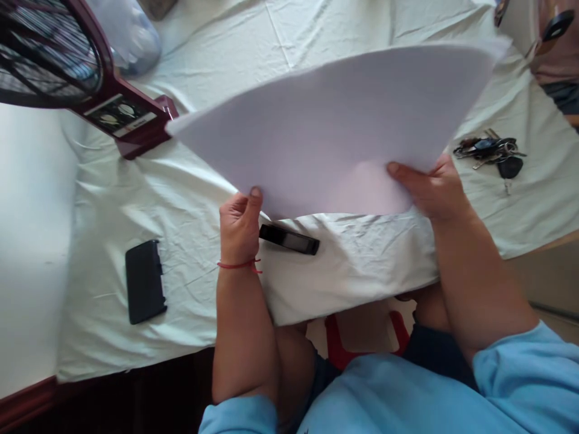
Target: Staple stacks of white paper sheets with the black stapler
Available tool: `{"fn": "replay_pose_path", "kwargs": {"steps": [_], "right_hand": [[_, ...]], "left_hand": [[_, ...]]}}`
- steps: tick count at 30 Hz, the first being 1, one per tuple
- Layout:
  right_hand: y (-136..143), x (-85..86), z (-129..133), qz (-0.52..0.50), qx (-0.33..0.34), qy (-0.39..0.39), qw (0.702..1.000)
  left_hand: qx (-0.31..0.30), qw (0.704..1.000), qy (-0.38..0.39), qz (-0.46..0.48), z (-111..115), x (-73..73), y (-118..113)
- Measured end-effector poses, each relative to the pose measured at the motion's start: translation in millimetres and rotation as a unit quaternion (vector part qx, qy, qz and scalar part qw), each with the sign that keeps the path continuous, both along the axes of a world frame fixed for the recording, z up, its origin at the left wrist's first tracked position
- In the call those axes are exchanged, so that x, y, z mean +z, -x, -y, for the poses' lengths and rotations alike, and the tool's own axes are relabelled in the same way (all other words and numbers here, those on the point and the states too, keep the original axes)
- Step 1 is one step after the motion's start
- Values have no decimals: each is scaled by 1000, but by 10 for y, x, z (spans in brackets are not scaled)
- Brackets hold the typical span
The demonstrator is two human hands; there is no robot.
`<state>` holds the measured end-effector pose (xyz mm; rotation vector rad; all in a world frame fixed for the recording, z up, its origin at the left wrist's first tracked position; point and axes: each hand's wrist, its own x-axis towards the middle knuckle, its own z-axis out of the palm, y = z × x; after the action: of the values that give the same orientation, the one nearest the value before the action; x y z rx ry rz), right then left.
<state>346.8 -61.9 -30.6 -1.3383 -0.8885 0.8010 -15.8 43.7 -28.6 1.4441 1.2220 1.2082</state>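
A large white sheet of paper (325,126) is held up above the cloth-covered table, its middle bowed and its far edge curved. My left hand (239,226) grips its near left edge, thumb on top and fingers curled beneath. The near right edge is pinched by my right hand (432,187), with the thumb lying on the paper and the other fingers mostly hidden under it. Just right of my left wrist, a black rectangular device (289,239) lies on the cloth, near the paper's lower edge.
A pale cloth (190,337) covers the table. At the left lies a black case (145,281); behind it stands a dark red fan (131,123) beside a plastic bag (133,42). Keys (491,150) lie at the right. A red stool (337,346) shows below the table edge.
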Motion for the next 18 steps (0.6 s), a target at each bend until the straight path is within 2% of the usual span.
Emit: {"fn": "replay_pose_path", "kwargs": {"steps": [8, 18], "right_hand": [[27, 72, -44, -82, -44, -9, 996], [13, 89, -34, -134, -48, 13, 990]], "left_hand": [[-11, 999, 10, 41, 17, 42, -39], [-64, 996, 58, 22, 120, 243, -104]]}}
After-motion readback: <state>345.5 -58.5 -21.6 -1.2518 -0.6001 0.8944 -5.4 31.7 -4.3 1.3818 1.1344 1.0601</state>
